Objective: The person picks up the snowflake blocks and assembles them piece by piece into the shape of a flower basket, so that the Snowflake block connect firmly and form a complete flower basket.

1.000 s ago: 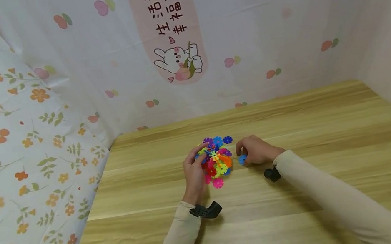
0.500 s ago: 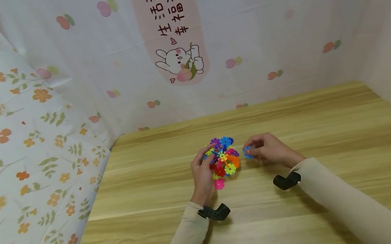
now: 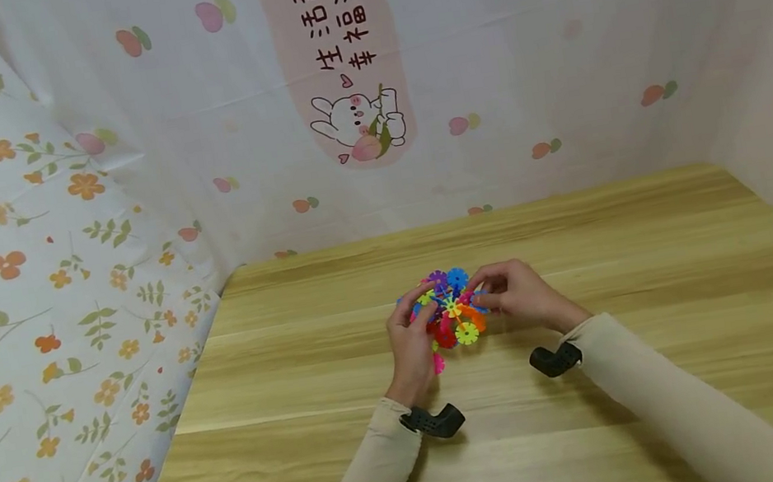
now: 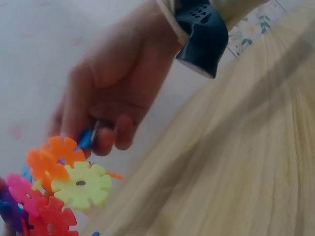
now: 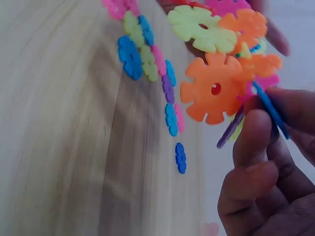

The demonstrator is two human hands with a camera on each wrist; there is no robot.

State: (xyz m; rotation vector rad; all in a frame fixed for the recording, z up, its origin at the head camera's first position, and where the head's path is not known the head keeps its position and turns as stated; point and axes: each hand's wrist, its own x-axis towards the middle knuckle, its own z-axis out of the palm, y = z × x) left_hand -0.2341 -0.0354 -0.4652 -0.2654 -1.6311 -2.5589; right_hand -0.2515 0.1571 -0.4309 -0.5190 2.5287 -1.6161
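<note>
In the head view, my left hand (image 3: pixel 412 347) holds a ball-like cluster of joined snowflake discs (image 3: pixel 467 333) from its left side. The discs are notched, flower-shaped plastic in orange, yellow, red, pink, purple and blue. My right hand (image 3: pixel 528 295) is at the cluster's right side. A blue snowflake disc (image 5: pixel 269 109) is pinched between its thumb and fingers, its edge right at the cluster in the right wrist view. The left wrist view shows the right hand (image 4: pixel 110 83) over the orange and yellow discs; the left hand there is mostly out of frame.
Several loose snowflake discs (image 5: pixel 130 57) in blue, pink, green and purple lie on the wooden table (image 3: pixel 298 454) behind and under the cluster. A patterned cloth (image 3: pixel 515 47) hangs behind the table, and a flowered cloth (image 3: pixel 32 327) hangs along the left.
My right hand has lifted the blue disc from the table and brought it left against the cluster. The left hand has moved slightly right with the cluster, raising and turning it a little.
</note>
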